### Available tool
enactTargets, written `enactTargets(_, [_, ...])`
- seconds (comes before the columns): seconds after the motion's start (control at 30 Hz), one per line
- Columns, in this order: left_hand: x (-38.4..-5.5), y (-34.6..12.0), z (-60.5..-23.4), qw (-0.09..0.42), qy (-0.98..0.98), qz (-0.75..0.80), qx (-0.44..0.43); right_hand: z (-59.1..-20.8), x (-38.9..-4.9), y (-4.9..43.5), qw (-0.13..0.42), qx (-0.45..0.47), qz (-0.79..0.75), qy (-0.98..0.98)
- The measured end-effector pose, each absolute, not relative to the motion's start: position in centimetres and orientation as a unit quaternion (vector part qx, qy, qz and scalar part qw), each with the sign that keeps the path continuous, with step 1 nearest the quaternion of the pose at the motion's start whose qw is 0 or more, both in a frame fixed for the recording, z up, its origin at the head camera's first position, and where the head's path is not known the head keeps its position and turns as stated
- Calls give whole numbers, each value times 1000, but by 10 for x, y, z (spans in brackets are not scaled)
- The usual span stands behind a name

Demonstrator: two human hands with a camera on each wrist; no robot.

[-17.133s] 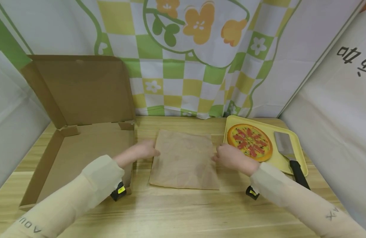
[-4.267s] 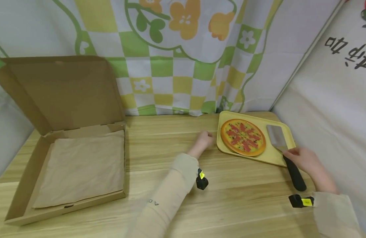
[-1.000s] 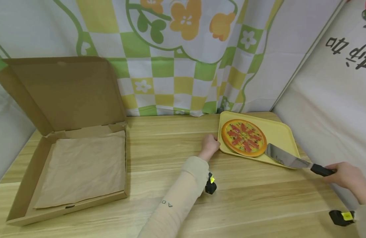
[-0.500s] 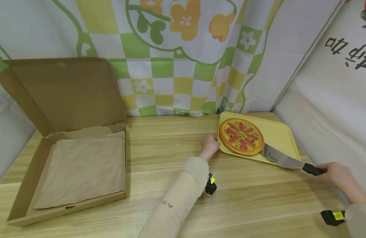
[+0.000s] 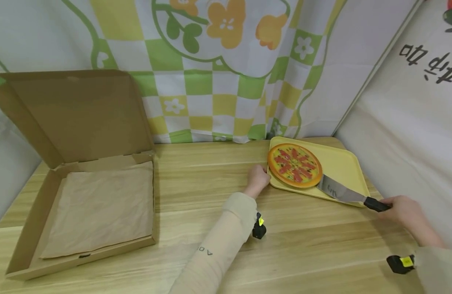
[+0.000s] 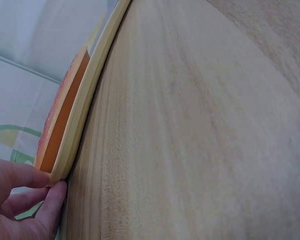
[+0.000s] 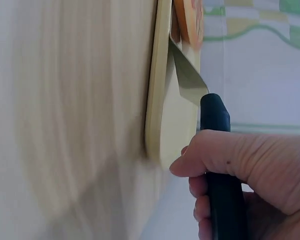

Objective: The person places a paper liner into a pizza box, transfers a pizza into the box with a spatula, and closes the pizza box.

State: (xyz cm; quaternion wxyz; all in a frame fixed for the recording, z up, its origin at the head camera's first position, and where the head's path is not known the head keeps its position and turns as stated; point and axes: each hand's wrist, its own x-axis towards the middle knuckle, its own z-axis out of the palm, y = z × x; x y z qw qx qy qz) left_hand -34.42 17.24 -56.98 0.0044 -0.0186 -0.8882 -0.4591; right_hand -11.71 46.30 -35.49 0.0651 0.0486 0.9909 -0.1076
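Note:
A pizza [image 5: 295, 165] with red topping strips lies on the left part of a yellow tray [image 5: 341, 161], its left edge over the rim. My left hand [image 5: 258, 179] pinches the tray's near left corner; in the left wrist view, thumb and fingers [image 6: 27, 176] hold the rim from above and below. My right hand [image 5: 404, 210] grips the black handle of a pizza spatula [image 5: 337, 189]. The metal blade slants down onto the tray, its front edge at the pizza's near right side. Whether the blade tip is under the crust is hard to tell.
An open cardboard pizza box [image 5: 82, 118] stands at the left, lid raised against the back. Brown paper [image 5: 104, 208] lines its bottom. The wooden table [image 5: 211, 196] stretches between box and tray. A patterned curtain [image 5: 226, 85] hangs behind, and white cloth [image 5: 402, 134] borders the right.
Earlier, the brown paper went from table to box, and my right hand picked up the spatula. Over the last second, spatula and pizza have slid left; my left hand stays at the tray corner.

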Motion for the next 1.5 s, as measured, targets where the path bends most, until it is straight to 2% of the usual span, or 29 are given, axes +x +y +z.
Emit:
enactTargets(0.1, [-340,172,-563,-12,-887,-462,-18,-357,-123,455,56,42,-118,990])
enactTargets(0.2, [-328,171,-547,1,-892,-452,-17,-361,-128,446,46,44,-129,990])
enactTargets(0.3, [-322,169,-536,-8,-891,-454,-16,-366,-132,438,41,44,-131,990])
enactTargets(0.33, [-325,171,-542,9,-891,-453,-15,-368,-133,435,39,45,-131,990])
enactTargets(0.43, [-346,177,-570,-1,-889,-458,-17,-373,-137,426,30,38,-133,990])
enactTargets(0.47, [-357,182,-587,11,-890,-456,-17,-375,-138,423,22,34,-132,990])
enactTargets(0.6, [-394,196,-640,2,-892,-452,-15,-383,-142,414,0,27,-130,991])
enactTargets(0.7, [-410,202,-662,2,-891,-455,-11,-387,-144,409,-18,23,-133,991])
enactTargets(0.8, [-403,198,-652,0,-892,-451,-12,-388,-143,406,-15,35,-146,989])
enactTargets(0.93, [-357,178,-585,6,-899,-437,-20,-389,-139,402,3,58,-171,984])
enactTargets(1.03, [-344,173,-568,16,-900,-435,-21,-389,-138,401,4,67,-178,982])
enactTargets(1.3, [-400,196,-651,18,-902,-431,-16,-394,-137,398,-10,78,-187,979])
enactTargets(1.5, [-419,204,-679,19,-905,-426,-12,-396,-137,399,2,96,-191,977])
